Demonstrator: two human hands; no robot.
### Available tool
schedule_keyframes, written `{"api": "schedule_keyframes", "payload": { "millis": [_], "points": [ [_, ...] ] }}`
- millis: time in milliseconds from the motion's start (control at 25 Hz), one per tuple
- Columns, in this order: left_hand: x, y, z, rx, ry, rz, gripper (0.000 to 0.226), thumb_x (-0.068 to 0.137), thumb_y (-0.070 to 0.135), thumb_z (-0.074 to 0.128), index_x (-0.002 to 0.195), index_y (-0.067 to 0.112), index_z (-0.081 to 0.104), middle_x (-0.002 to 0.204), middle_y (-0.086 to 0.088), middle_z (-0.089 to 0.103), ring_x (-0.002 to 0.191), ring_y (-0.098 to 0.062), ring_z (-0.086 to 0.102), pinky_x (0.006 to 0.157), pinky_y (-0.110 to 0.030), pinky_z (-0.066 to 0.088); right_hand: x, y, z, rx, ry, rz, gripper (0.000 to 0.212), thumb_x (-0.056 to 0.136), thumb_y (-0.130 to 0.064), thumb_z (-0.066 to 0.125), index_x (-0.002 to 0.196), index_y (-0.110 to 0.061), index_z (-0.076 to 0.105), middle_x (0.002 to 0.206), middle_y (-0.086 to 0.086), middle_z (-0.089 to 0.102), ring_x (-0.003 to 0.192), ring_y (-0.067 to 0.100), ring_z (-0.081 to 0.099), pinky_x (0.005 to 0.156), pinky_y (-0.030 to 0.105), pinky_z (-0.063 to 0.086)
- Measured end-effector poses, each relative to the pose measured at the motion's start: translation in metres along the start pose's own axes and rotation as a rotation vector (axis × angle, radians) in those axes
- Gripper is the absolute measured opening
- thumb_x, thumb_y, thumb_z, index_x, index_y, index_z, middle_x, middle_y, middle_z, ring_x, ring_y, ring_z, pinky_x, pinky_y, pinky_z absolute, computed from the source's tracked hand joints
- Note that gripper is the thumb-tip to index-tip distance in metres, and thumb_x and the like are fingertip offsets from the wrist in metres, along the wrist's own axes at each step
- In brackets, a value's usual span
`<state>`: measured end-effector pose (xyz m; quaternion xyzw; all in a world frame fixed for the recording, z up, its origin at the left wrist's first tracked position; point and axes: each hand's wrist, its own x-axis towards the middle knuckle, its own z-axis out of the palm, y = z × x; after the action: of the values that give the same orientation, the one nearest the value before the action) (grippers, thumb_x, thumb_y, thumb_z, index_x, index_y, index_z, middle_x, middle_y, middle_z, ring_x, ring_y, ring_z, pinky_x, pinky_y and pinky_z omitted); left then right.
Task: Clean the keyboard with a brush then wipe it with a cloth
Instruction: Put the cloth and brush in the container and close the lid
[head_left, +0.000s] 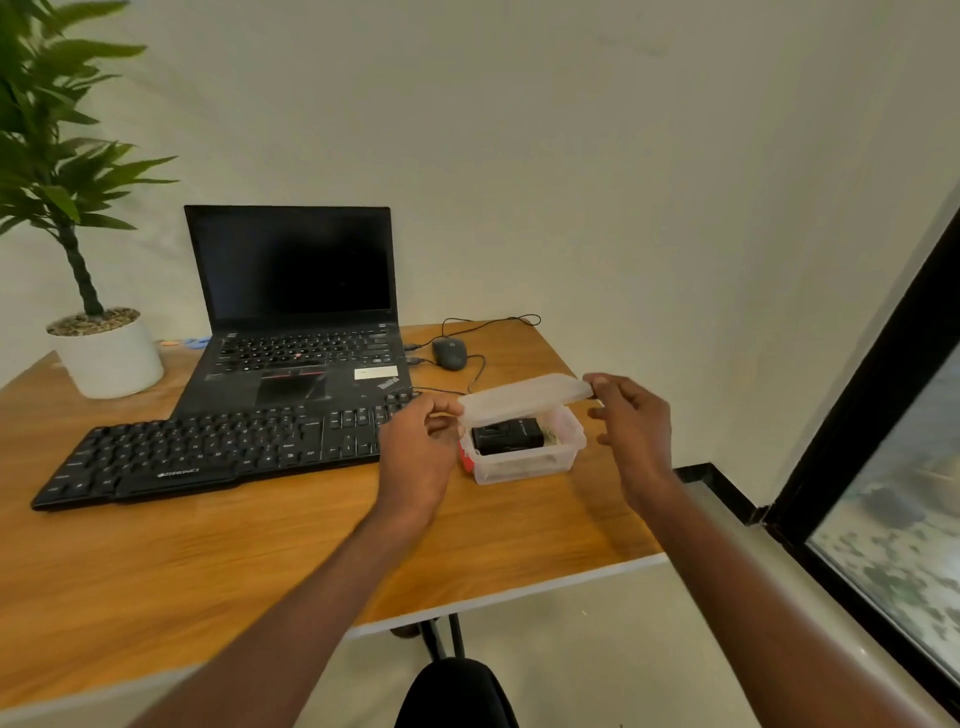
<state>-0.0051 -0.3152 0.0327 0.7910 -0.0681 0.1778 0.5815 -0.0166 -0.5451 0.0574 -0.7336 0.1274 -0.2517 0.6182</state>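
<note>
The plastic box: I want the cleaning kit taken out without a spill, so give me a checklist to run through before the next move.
1. Lid lifted off the plastic box: ok, raised and tilted above it.
2. Both hands on the lid: ok, left hand at its left end, right hand at its right.
3. Box resting flat on the table: ok.
4. Brush visible inside: cannot tell, only a black item shows.
5. Cloth visible: cannot tell.
6. Keyboard within reach, uncovered: ok.
</note>
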Motion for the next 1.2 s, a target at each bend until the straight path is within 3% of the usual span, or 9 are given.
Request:
{"api": "schedule_keyframes", "payload": {
  "millis": [160,280,520,640,760,920,1120,1200],
  "points": [
    [-0.012,-0.024,0.005,0.071,0.018,0.015,0.027,0.096,0.000,0.065,0.107,0.021,0.077,0.108,0.015,0.072,0.103,0.007,0.064,0.087,-0.008,0.051,-0.012,0.030,0.004,-0.103,0.020,-0.051,0.018,0.099,-0.040,0.064,0.110,-0.031,0.076,0.101,-0.017,0.074,0.098,0.008,0.069,0.091,0.039,0.061],
    [-0.021,-0.028,0.005,-0.012,-0.018,-0.008,0.022,0.100,0.011,0.066,0.117,0.023,0.073,0.113,0.015,0.071,0.104,0.009,0.063,0.087,-0.009,0.052,-0.020,0.044,0.005,-0.132,0.040,-0.063,0.017,0.101,-0.039,0.063,0.112,-0.031,0.073,0.107,-0.019,0.071,0.101,0.005,0.066,0.090,0.031,0.058],
    [-0.019,-0.033,-0.001,-0.126,-0.133,-0.068,0.030,0.101,0.023,0.069,0.131,0.025,0.067,0.112,0.012,0.074,0.104,0.003,0.067,0.087,-0.013,0.053,-0.021,0.050,0.007,-0.132,0.018,-0.081,0.015,0.104,-0.037,0.057,0.111,-0.037,0.071,0.104,-0.021,0.072,0.100,0.001,0.066,0.093,0.035,0.059],
    [-0.018,-0.033,0.000,-0.122,-0.163,-0.073,0.032,0.103,0.024,0.067,0.134,0.029,0.063,0.104,0.011,0.075,0.101,0.003,0.068,0.084,-0.009,0.050,-0.020,0.051,0.007,-0.135,-0.001,-0.092,0.025,0.105,-0.036,0.053,0.128,-0.042,0.063,0.111,-0.018,0.069,0.101,0.005,0.067,0.089,0.038,0.061],
    [-0.016,-0.032,0.001,-0.117,-0.180,-0.073,0.033,0.103,0.027,0.067,0.136,0.028,0.063,0.105,0.009,0.076,0.100,0.001,0.069,0.082,-0.008,0.050,-0.017,0.051,0.008,-0.190,-0.022,-0.156,0.037,0.106,-0.042,0.050,0.143,-0.046,0.052,0.122,-0.015,0.062,0.106,0.006,0.063,0.085,0.027,0.057],
    [-0.016,-0.034,0.003,-0.026,-0.177,-0.064,0.038,0.104,0.040,0.063,0.140,0.030,0.060,0.121,0.015,0.067,0.102,0.006,0.063,0.085,-0.017,0.053,-0.012,0.062,0.011,-0.378,0.009,-0.190,0.046,0.102,-0.059,0.049,0.127,-0.028,0.072,0.138,-0.011,0.055,0.123,0.012,0.053,0.101,0.043,0.051],
    [-0.015,-0.037,0.012,0.184,-0.273,-0.035,0.063,0.104,0.060,0.049,0.146,0.015,0.061,0.153,0.004,0.046,0.118,-0.001,0.050,0.088,-0.008,0.037,-0.016,0.057,0.014,-0.534,-0.065,-0.374,0.035,0.104,-0.055,0.047,0.132,-0.040,0.062,0.154,-0.008,0.038,0.140,0.015,0.038,0.106,0.038,0.040],
    [-0.016,-0.036,0.015,0.243,-0.279,-0.029,0.068,0.104,0.063,0.043,0.144,0.012,0.063,0.157,0.001,0.041,0.121,-0.003,0.048,0.090,-0.012,0.039,-0.019,0.056,0.017,-0.632,-0.140,-0.506,0.035,0.103,-0.055,0.047,0.131,-0.040,0.062,0.156,-0.007,0.037,0.143,0.015,0.036,0.108,0.040,0.038]
  ]
}}
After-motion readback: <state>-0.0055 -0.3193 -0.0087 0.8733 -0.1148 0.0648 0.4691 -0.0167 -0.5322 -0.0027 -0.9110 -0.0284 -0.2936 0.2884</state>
